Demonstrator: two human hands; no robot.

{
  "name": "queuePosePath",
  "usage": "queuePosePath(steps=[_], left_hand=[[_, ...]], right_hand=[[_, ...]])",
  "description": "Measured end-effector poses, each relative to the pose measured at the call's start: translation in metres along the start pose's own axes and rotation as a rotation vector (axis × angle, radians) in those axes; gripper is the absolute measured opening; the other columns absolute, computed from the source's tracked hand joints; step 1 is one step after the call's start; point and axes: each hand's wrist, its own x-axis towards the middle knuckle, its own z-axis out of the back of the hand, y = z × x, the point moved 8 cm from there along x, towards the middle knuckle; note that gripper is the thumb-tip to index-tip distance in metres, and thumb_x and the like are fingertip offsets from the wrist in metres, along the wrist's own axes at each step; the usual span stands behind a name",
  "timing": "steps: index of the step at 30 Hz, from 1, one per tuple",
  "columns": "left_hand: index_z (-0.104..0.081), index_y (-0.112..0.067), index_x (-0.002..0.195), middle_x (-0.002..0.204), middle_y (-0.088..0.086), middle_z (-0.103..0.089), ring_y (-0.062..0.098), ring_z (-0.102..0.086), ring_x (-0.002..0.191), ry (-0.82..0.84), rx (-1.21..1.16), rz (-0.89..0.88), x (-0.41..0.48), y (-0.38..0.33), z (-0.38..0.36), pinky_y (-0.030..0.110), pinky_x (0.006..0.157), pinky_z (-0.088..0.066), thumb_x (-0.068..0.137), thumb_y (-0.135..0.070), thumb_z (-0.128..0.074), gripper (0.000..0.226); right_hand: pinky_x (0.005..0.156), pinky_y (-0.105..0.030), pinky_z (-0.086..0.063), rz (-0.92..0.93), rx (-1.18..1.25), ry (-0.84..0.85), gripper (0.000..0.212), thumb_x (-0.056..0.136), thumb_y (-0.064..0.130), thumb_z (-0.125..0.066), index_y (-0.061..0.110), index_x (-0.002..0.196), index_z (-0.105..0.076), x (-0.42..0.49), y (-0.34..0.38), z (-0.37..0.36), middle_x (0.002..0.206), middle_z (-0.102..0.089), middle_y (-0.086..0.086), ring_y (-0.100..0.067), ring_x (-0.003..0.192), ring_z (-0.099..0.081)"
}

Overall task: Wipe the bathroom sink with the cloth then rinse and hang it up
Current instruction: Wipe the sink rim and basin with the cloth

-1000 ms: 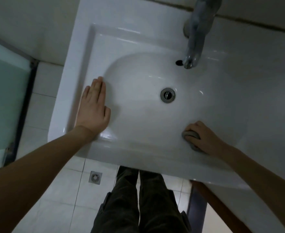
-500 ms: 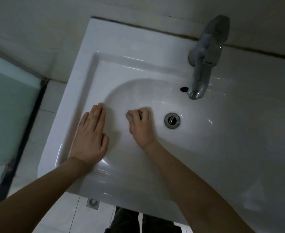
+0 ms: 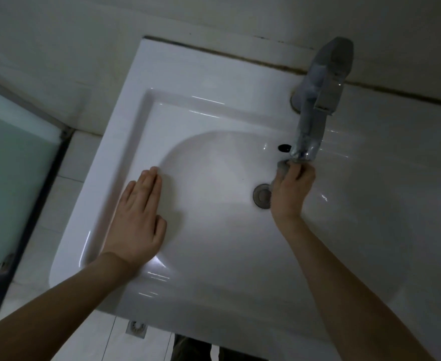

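The cloth (image 3: 283, 170) was bunched in the right hand (image 3: 291, 190), whose fingers curled around it, just below the tap (image 3: 315, 105) spout and beside the drain (image 3: 261, 196). The left hand (image 3: 138, 220) lay flat, fingers straight and together, on the sink (image 3: 214, 157)'s left ledge.

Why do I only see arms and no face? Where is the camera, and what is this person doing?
The camera sits on the person's head and looks down, so only their two arms show. Below them is a white bathroom sink. The left hand lies flat on the sink's left side, fingers straight. The right hand grips a small grey cloth and holds it right under the tip of the metal tap. I cannot tell if water is running. The round drain sits in the bowl beside that hand.
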Motion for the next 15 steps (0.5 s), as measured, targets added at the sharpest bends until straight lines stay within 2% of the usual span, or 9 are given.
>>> queuePosePath(steps=[1,3,5,7,9,11,13,15], left_hand=[[-0.015,-0.003,0.152,0.162,0.011,-0.011,0.020,-0.004,0.150,-0.004,0.003,0.000,0.000,0.000,0.000,0.039,0.122,-0.008,0.084,-0.023,-0.036,0.074],[-0.016,-0.002,0.152,0.162,0.012,-0.011,0.019,-0.004,0.150,-0.006,0.008,-0.006,0.000,-0.001,-0.001,0.038,0.122,-0.007,0.084,-0.022,-0.037,0.073],[-0.016,-0.002,0.152,0.162,0.011,-0.011,0.020,-0.004,0.150,-0.011,0.013,-0.007,0.000,-0.001,-0.001,0.038,0.122,-0.007,0.084,-0.023,-0.035,0.073],[-0.016,-0.003,0.152,0.162,0.011,-0.011,0.020,-0.005,0.150,-0.008,0.020,-0.004,0.001,-0.001,-0.001,0.038,0.122,-0.007,0.084,-0.024,-0.034,0.073],[-0.017,-0.002,0.151,0.162,0.012,-0.011,0.020,-0.005,0.150,-0.010,0.015,-0.003,0.001,-0.002,0.000,0.038,0.122,-0.007,0.084,-0.026,-0.033,0.073],[-0.016,-0.002,0.151,0.162,0.012,-0.011,0.020,-0.004,0.150,-0.012,0.017,-0.007,0.000,-0.002,0.000,0.037,0.122,-0.005,0.084,-0.026,-0.032,0.073],[-0.015,-0.003,0.152,0.162,0.011,-0.009,0.019,-0.003,0.150,-0.012,0.022,-0.003,0.000,-0.001,0.001,0.036,0.123,-0.004,0.084,-0.026,-0.033,0.074],[-0.014,-0.004,0.152,0.162,0.010,-0.009,0.019,-0.003,0.151,-0.004,0.022,-0.001,0.000,-0.001,0.000,0.038,0.122,-0.006,0.085,-0.027,-0.032,0.074]], right_hand=[[0.078,-0.043,-0.050,0.077,-0.031,0.036,0.022,0.085,0.014,-0.060,0.007,0.103,-0.050,-0.007,0.011,-0.013,0.104,-0.056,-0.026,-0.040,0.088,-0.055],[0.076,-0.043,-0.047,0.225,-0.150,0.194,0.029,0.077,0.007,-0.060,0.006,0.105,-0.051,-0.023,0.043,-0.039,0.104,-0.056,-0.024,-0.038,0.085,-0.053],[0.078,-0.043,-0.043,0.284,-0.185,0.295,0.028,0.077,0.009,-0.054,0.006,0.106,-0.053,-0.027,0.058,-0.048,0.107,-0.055,-0.020,-0.036,0.088,-0.051],[0.077,-0.045,-0.043,0.490,-0.236,0.363,0.020,0.084,0.009,-0.048,0.007,0.099,-0.061,-0.035,0.072,-0.057,0.102,-0.057,-0.016,-0.035,0.090,-0.050],[0.082,-0.048,-0.041,0.632,-0.109,0.504,0.021,0.089,0.016,-0.044,0.010,0.096,-0.063,-0.062,0.096,-0.063,0.102,-0.058,-0.013,-0.036,0.097,-0.050],[0.090,-0.045,-0.034,0.645,0.099,0.685,0.025,0.094,0.023,-0.040,0.012,0.100,-0.061,-0.105,0.118,-0.057,0.107,-0.058,-0.011,-0.031,0.103,-0.046],[0.090,-0.041,-0.035,0.621,0.276,0.876,0.015,0.094,0.019,-0.050,0.010,0.100,-0.060,-0.141,0.123,-0.045,0.106,-0.056,-0.011,-0.027,0.101,-0.045],[0.092,-0.045,-0.040,0.646,0.329,0.990,0.014,0.093,0.021,-0.056,0.010,0.102,-0.059,-0.154,0.110,-0.030,0.106,-0.054,-0.010,-0.029,0.099,-0.050]])
